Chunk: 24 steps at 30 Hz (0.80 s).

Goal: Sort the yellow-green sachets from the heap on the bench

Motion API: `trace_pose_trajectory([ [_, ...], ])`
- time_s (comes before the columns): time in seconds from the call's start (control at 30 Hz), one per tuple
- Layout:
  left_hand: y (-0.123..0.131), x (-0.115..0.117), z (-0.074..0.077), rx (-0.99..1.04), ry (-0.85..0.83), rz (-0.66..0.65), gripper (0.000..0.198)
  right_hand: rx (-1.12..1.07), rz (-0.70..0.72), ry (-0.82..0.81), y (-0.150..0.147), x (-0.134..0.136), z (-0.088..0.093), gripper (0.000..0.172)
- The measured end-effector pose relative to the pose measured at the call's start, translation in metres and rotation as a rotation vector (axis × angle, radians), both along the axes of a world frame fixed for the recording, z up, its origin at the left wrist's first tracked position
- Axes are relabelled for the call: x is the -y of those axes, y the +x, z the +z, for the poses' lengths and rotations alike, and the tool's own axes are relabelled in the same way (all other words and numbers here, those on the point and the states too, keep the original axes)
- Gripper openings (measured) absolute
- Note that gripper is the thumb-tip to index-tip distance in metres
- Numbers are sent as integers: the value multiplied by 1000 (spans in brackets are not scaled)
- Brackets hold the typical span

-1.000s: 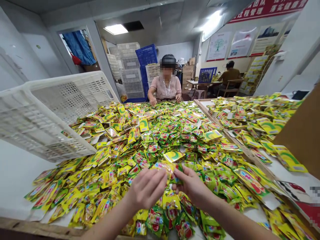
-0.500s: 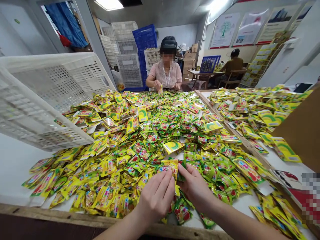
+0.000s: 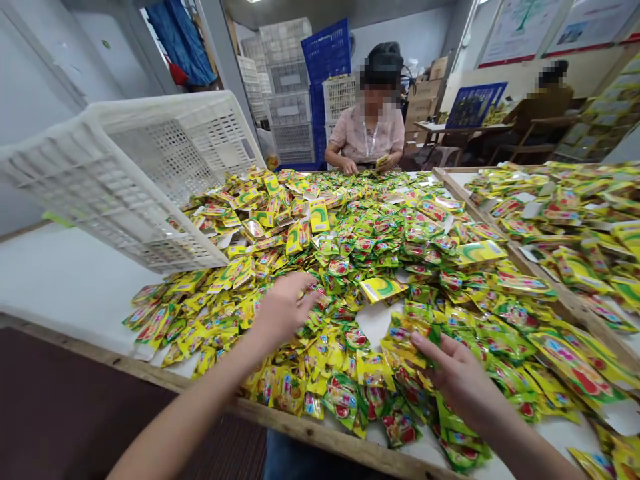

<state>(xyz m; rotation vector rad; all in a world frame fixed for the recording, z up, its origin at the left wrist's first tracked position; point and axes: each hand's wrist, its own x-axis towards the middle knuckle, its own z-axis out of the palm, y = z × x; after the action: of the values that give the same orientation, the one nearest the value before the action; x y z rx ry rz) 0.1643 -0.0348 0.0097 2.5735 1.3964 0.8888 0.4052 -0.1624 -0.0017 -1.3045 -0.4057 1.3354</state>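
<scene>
My left hand [image 3: 284, 308] hovers over the heap of small green and yellow packets [image 3: 350, 247]. Its thumb stands apart from the bent fingers, and no packet shows between them. Between thumb and fingers, my right hand [image 3: 463, 373] pinches yellow and green sachets [image 3: 407, 339]; how many is hidden by overlap. Beneath both hands, more sachets with red fruit prints lie loose on the white tabletop [image 3: 374, 320]. A flat yellow box [image 3: 383, 289] rests on the heap between my hands.
A white plastic crate [image 3: 145, 193] lies tipped at the left, its opening against the heap. A wooden divider [image 3: 530, 267] separates a second pile at right. Across the table a co-worker [image 3: 369, 130] handles packets. Stacked crates [image 3: 290, 100] stand behind.
My left hand has parted from my right and moved left over the heap, its fingers loosening. My right hand keeps hold of sachets. The view has swung left and down.
</scene>
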Motion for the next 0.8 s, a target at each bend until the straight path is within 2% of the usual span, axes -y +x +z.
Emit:
trace_pose_trajectory([
  [0.03,-21,-23,4,-29,-140,289,29,3,-22,3,5,1,0,36],
  [0.07,-41,-45,7,-31,-191,422,35,3,-32,8,9,2,-1,36],
  [0.1,-61,-65,7,-26,-224,499,38,2,-34,11,11,3,-2,36],
  [0.2,-105,-102,0,17,-343,597,36,8,-13,20,8,3,-5,36],
  [0.27,-118,-108,-6,70,-351,612,38,17,-6,33,4,2,-8,34],
  [0.33,-117,-100,-7,133,-287,628,48,31,11,41,2,0,-8,34],
  [0.4,-104,-78,-2,292,-195,560,60,49,49,46,0,-1,-5,35],
  [0.43,-93,-61,2,427,-148,462,63,55,77,63,-1,-1,-3,35],
  [0.5,-64,-19,9,632,-128,128,58,27,151,136,-7,0,5,35],
  [0.57,-30,27,10,687,-93,-175,53,-71,301,213,-16,1,13,34],
  [0.63,3,64,4,729,-53,-397,48,-193,476,244,-24,1,19,35],
  [0.7,28,85,-7,837,-16,-490,43,-254,575,232,-27,0,22,34],
  [0.77,42,92,-18,895,-61,-484,43,-223,548,218,-24,0,23,33],
  [0.8,45,91,-21,892,-56,-438,45,-170,495,211,-21,1,23,32],
])
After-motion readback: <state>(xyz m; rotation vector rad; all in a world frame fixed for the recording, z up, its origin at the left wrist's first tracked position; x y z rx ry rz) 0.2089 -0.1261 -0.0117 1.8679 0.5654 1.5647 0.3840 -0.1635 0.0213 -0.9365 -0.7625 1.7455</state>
